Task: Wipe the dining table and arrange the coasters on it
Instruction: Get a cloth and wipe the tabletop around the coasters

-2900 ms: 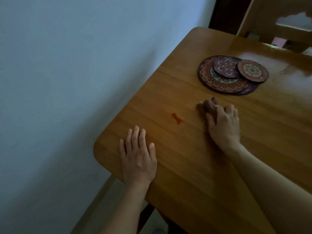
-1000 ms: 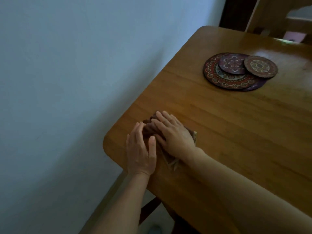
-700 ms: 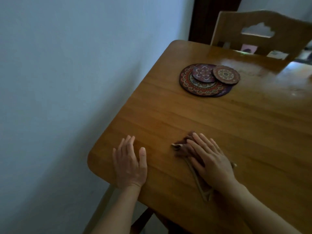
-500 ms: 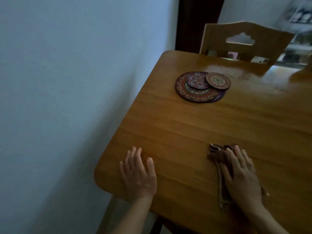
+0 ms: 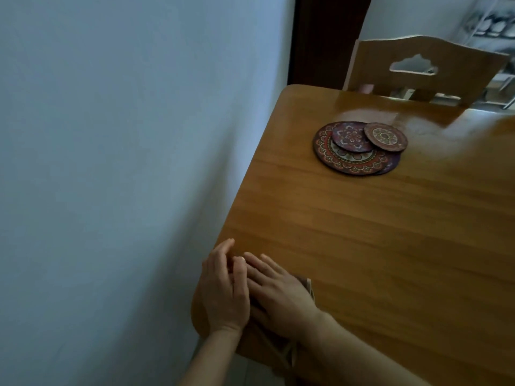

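Note:
My right hand (image 5: 278, 295) lies flat with straight fingers on a brown cloth (image 5: 305, 282) at the near left corner of the wooden dining table (image 5: 362, 232). Most of the cloth is hidden under the hand; a fringe of it hangs over the near edge. My left hand (image 5: 223, 291) rests flat on the corner right beside it, fingers touching the right hand. Farther back lies a pile of round patterned coasters (image 5: 359, 147): a large one underneath, two small ones overlapping on top, and a purple one peeking out at the right.
A pale wall (image 5: 125, 162) runs close along the table's left edge. A wooden chair (image 5: 423, 71) with a cut-out backrest stands at the far end, a dark door frame (image 5: 326, 37) behind it.
My right hand has swept the cloth left along the near edge to the corner, up against my left hand. The view has shifted right and up.

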A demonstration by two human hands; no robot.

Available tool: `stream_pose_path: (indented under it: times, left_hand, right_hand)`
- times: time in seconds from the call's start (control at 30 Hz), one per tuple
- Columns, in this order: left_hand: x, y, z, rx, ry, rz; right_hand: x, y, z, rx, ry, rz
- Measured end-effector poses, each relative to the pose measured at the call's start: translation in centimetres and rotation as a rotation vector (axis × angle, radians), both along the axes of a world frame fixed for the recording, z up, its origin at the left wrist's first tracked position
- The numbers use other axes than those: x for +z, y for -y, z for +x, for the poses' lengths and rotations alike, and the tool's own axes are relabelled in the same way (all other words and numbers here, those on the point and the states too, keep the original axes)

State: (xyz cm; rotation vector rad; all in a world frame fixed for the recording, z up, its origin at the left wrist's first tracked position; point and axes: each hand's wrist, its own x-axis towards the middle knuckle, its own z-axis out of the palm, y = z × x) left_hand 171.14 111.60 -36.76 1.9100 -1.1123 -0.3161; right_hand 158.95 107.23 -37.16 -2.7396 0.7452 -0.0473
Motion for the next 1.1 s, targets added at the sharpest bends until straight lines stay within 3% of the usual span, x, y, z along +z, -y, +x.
stream_pose_path:
  times: [0.13, 0.33, 0.5, 0.77, 0.9, 1.1]
  left_hand:
    - [-1.0, 1.2, -1.2, -0.057, 0.067, -0.02]
    - [-2.0, 2.1, -1.9, -0.107, 0.34, 0.281]
    - [-1.9, 2.9, -2.1, -0.127, 0.41, 0.416]
    - [-1.9, 2.3, -1.3, -0.128, 0.395, 0.429]
    - [-1.7, 2.2, -1.1, -0.132, 0.399, 0.41]
    - [-1.7, 2.4, -1.1, -0.119, 0.431, 0.375]
  right_hand:
    - [-0.1, 5.8, 0.8, -0.042, 0.006, -0.015]
    - [0.0, 16.2, 2.2, -0.308, 0.058, -0.046]
    - [0.0, 22.8, 3.7, -0.471, 0.077, -0.045]
    - [0.0, 20.8, 5.1, -0.549, 0.093, -0.013]
    - [0.1, 18.4, -0.2, -0.523, 0.055, -0.018]
    - [0.3, 14.5, -18.6, -1.125, 0.011, -0.061]
